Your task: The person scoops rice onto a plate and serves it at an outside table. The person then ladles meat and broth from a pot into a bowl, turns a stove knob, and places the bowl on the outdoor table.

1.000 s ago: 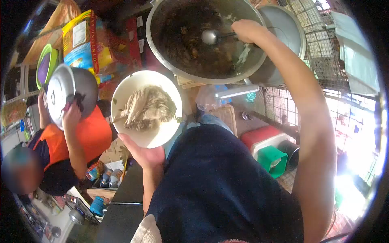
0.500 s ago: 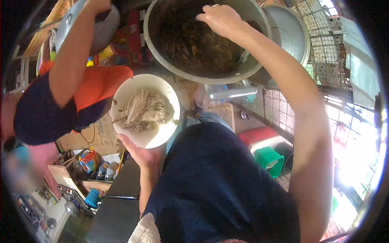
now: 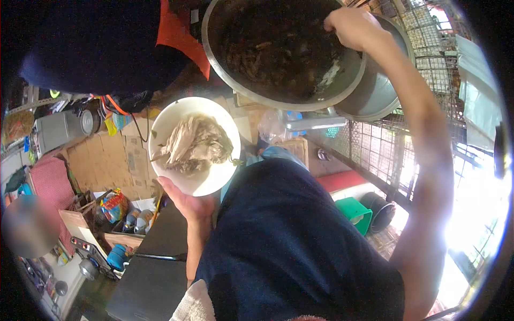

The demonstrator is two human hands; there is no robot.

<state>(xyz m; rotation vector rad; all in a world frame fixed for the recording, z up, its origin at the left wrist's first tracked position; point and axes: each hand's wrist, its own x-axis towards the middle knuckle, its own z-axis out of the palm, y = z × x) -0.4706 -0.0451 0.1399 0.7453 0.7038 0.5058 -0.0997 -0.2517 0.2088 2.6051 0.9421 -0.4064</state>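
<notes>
My left hand (image 3: 188, 202) grips a white bowl (image 3: 206, 186) from below, at its near side. Inside the bowl lies a heap of pale, shredded-looking meat (image 3: 195, 142), with bits of green leaf at the rim. My right hand (image 3: 354, 29) is over the right side of a large metal pot (image 3: 289, 104), its fingers curled closed. What those fingers hold, if anything, is hidden. Dark brown liquid with chunky pieces (image 3: 262, 59) fills the pot, and a pale patch shows on its inner right wall.
A round metal lid (image 3: 375, 96) is behind the pot on the right, beside wire mesh (image 3: 369, 142). Another person in a dark top (image 3: 107, 48) stands close at the upper left. A green container (image 3: 356, 213) sits low on the right. A black surface (image 3: 152, 286) is below the bowl.
My right hand has moved right across the pot, towards its right rim. The other person's arm and metal vessel have left view; their dark top now fills the upper left. The bowl has barely moved.
</notes>
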